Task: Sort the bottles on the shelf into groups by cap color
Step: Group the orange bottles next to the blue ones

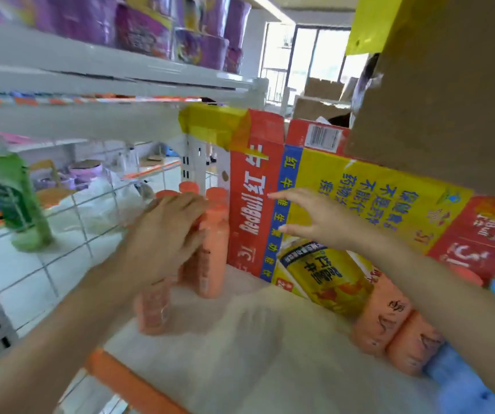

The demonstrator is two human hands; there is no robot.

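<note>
A pale shelf board [240, 348] carries a red-and-yellow cardboard carton [360, 186]. Just beside it stand orange-capped orange plastic bottles [215, 249]. The left hand [165, 234] grips one, fingers curled over it; the right hand [309, 219] hovers, fingers spread wide.

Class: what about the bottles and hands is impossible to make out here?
Head view:
- Left hand hides bottle caps beneath it; its grip is unclear.
- Lying bottles: tops behind the right forearm.
- Green bottle: cap lost to motion blur.
</note>
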